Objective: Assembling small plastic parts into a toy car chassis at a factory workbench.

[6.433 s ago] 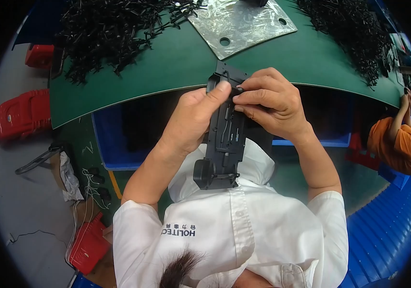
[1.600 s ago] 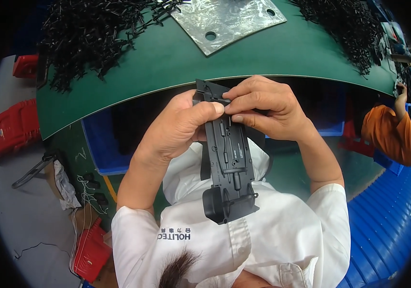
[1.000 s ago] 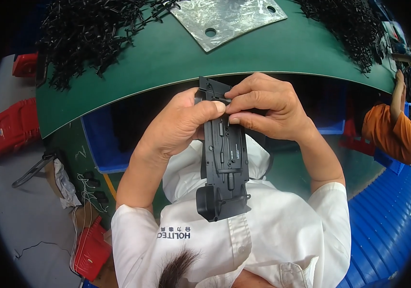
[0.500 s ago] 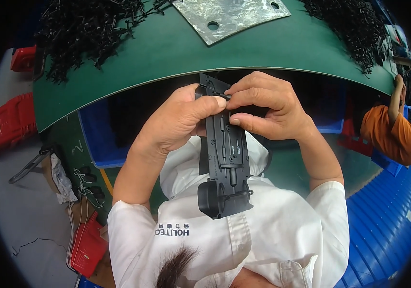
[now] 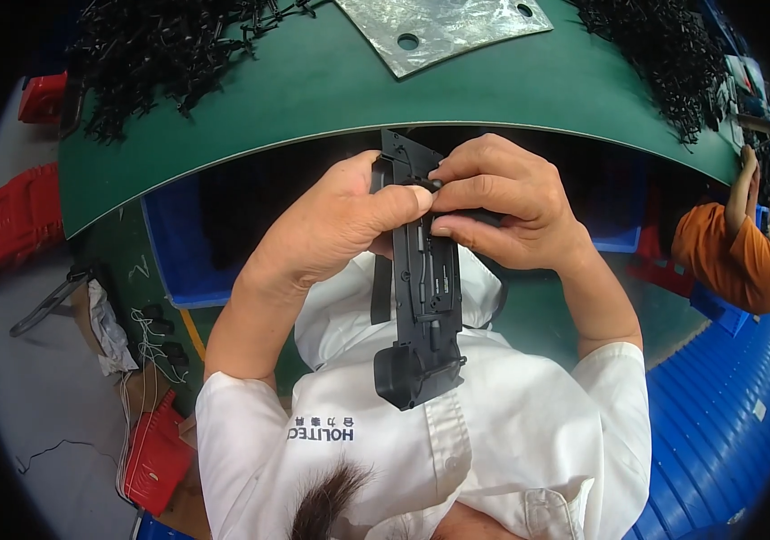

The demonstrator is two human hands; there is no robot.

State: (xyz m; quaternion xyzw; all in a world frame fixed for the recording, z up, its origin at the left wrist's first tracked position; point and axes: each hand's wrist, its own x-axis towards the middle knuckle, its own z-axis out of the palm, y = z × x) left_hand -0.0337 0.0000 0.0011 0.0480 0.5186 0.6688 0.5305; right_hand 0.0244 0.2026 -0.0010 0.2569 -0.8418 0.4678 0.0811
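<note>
A long black plastic housing is held up in front of my white shirt, tilted so its ribbed inner face and one long side show. Its lower end has a boxy bulge. My left hand grips the upper part from the left, thumb pressed across the face and the other fingers hidden behind. At the same spot my right hand is closed, its fingertips pinching a small black plastic part against the housing. That part is mostly covered by fingertips, so its shape cannot be made out.
Beyond my hands is a green table with a curved-looking front edge. On it lie a metal plate with holes and heaps of small black parts. Blue bins stand below. At right is a person in orange; red stools stand left.
The housing has turned slightly about its length, showing more of its left side wall. Both hands have shifted a little to the right with it, keeping their hold.
</note>
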